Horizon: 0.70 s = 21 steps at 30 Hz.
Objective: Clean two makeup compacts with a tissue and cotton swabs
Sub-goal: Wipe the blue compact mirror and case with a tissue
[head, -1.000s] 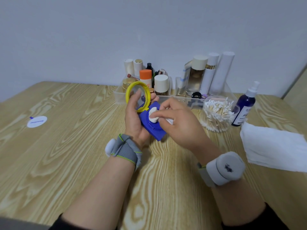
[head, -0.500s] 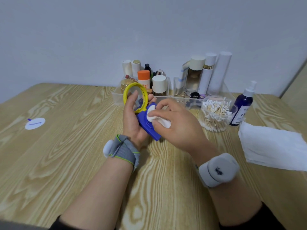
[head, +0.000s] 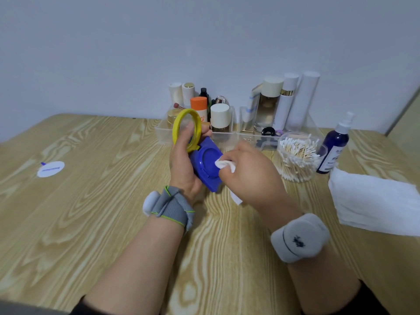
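Note:
My left hand [head: 183, 164] grips an open makeup compact [head: 208, 163] above the table: a blue square base with a round well and a yellow ring lid [head: 186, 128] raised behind my fingers. My right hand [head: 250, 172] pinches a small white wad of tissue [head: 223, 165] and presses it against the right side of the blue well. A clear jar of cotton swabs [head: 296, 155] stands to the right. A second compact is not visible.
A clear organiser [head: 229, 135] with bottles and jars stands at the back by the wall. A dark blue spray bottle [head: 334, 146] and a folded white tissue sheet [head: 375, 201] lie at the right. A round white sticker [head: 50, 169] sits at the left on the wooden table [head: 91, 212].
The compact's blue base has tilted so its round well faces up. My right hand has slid with the tissue from the upper left of the base to its right side.

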{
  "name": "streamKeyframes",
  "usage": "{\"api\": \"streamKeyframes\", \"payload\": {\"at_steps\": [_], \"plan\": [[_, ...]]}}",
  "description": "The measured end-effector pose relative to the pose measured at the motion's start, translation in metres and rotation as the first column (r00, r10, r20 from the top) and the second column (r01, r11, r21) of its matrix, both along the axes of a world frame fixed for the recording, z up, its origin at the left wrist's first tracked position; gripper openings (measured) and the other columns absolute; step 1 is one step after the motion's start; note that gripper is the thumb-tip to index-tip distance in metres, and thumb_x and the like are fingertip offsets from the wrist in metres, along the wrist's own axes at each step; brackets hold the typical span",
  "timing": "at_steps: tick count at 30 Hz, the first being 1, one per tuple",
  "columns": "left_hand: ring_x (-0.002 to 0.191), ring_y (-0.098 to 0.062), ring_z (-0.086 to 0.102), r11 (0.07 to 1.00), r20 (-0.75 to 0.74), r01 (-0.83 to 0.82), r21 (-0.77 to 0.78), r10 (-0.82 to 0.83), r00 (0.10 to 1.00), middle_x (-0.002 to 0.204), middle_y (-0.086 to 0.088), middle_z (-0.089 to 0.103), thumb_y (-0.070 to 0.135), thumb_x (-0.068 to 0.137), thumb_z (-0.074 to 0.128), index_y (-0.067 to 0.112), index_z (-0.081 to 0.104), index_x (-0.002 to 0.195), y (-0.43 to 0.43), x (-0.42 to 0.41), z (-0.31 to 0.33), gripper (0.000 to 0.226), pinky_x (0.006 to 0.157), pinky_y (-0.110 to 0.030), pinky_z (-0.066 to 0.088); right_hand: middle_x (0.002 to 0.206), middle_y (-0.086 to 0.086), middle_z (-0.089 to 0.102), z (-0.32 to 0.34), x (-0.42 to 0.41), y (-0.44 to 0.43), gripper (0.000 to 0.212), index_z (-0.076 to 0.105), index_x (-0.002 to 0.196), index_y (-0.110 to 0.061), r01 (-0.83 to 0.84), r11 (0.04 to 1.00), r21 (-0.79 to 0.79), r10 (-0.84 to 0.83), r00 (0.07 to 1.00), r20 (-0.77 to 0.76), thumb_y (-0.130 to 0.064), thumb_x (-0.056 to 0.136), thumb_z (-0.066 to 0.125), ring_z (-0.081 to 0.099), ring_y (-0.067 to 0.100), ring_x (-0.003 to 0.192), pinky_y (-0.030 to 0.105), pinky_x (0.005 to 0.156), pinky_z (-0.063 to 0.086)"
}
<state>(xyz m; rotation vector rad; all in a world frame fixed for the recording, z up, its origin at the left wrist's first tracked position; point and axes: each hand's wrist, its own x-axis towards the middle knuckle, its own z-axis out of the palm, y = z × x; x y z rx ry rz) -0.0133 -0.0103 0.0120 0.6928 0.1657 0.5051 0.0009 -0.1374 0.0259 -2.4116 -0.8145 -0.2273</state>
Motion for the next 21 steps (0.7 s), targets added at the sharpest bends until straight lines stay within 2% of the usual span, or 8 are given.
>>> {"api": "streamKeyframes", "payload": {"at_steps": [3,6,10,12,14,17,19,21], "plan": [[0.091,-0.020,0.062,0.999,0.023,-0.035,0.005,0.034,0.999,0.088,-0.010,0.070,0.030,0.089,0.065,0.007,0.074,0.084,0.000,0.000,0.000,0.026,0.088,-0.035,0.047,0.094,-0.006,0.049,0.001,-0.004,0.001,0.021,0.068,0.090,-0.020,-0.038,0.999,-0.003,0.038,0.999,-0.009,-0.025,0.089,0.048,0.055,0.016,0.081,0.033,0.069,0.046],[0.095,-0.021,0.062,0.999,0.023,-0.044,-0.006,0.044,0.999,0.090,-0.010,0.070,0.030,0.089,0.065,0.007,0.074,0.084,-0.003,-0.002,0.002,0.026,0.090,-0.035,0.048,0.090,-0.007,0.049,0.000,-0.006,0.003,0.019,0.069,0.085,-0.022,-0.089,0.995,0.041,0.090,0.995,-0.033,-0.024,0.088,0.050,0.054,0.014,0.080,0.032,0.069,0.045],[0.093,-0.023,0.061,0.997,0.013,-0.061,-0.043,0.061,0.998,0.083,-0.009,0.069,0.028,0.094,0.059,0.014,0.077,0.069,-0.005,-0.004,0.007,0.034,0.085,-0.033,0.050,0.091,-0.009,0.053,-0.005,-0.007,0.007,0.016,0.074,0.085,-0.025,-0.130,0.954,0.268,0.178,0.971,-0.162,-0.021,0.087,0.058,0.055,0.006,0.083,0.022,0.074,0.043],[0.085,-0.019,0.062,0.998,0.019,-0.039,-0.056,0.040,0.999,0.074,-0.006,0.069,0.027,0.098,0.053,0.019,0.076,0.056,-0.009,-0.003,0.009,0.048,0.082,-0.030,0.049,0.094,-0.010,0.056,-0.007,-0.006,0.008,0.017,0.075,0.091,-0.026,-0.134,0.915,0.381,0.223,0.954,-0.201,-0.018,0.088,0.060,0.056,0.002,0.088,0.013,0.078,0.041],[0.083,-0.017,0.062,0.998,0.032,-0.018,-0.065,0.020,0.999,0.075,-0.005,0.069,0.027,0.099,0.050,0.023,0.075,0.053,-0.011,-0.003,0.009,0.053,0.083,-0.030,0.049,0.097,-0.011,0.056,-0.008,-0.005,0.009,0.023,0.074,0.101,-0.025,-0.132,0.885,0.446,0.256,0.939,-0.230,-0.014,0.090,0.057,0.057,-0.001,0.093,0.006,0.078,0.039],[0.086,-0.019,0.063,0.995,0.057,0.024,-0.097,-0.018,0.998,0.082,-0.008,0.069,0.029,0.099,0.050,0.020,0.076,0.060,-0.008,-0.005,0.008,0.048,0.086,-0.032,0.050,0.103,-0.010,0.057,-0.010,0.000,0.009,0.028,0.071,0.110,-0.025,-0.111,0.880,0.462,0.227,0.952,-0.204,-0.012,0.092,0.054,0.056,-0.002,0.098,0.004,0.082,0.038],[0.094,-0.019,0.064,0.989,0.048,0.065,-0.132,-0.059,0.997,0.090,-0.009,0.069,0.034,0.096,0.055,0.010,0.075,0.082,-0.003,-0.006,0.007,0.035,0.085,-0.032,0.053,0.104,-0.010,0.057,-0.010,0.003,0.008,0.026,0.070,0.107,-0.026,-0.075,0.882,0.465,0.155,0.979,-0.136,-0.015,0.091,0.053,0.055,-0.001,0.097,0.006,0.080,0.039],[0.105,-0.022,0.064,0.986,0.031,0.048,-0.160,-0.044,0.999,0.098,-0.012,0.068,0.034,0.093,0.059,0.003,0.064,0.109,0.002,-0.004,0.006,0.035,0.086,-0.033,0.056,0.103,-0.007,0.057,-0.008,0.007,0.004,0.022,0.070,0.097,-0.023,-0.020,0.873,0.487,0.068,0.994,-0.081,-0.014,0.090,0.051,0.056,0.003,0.093,0.012,0.076,0.042]]}}
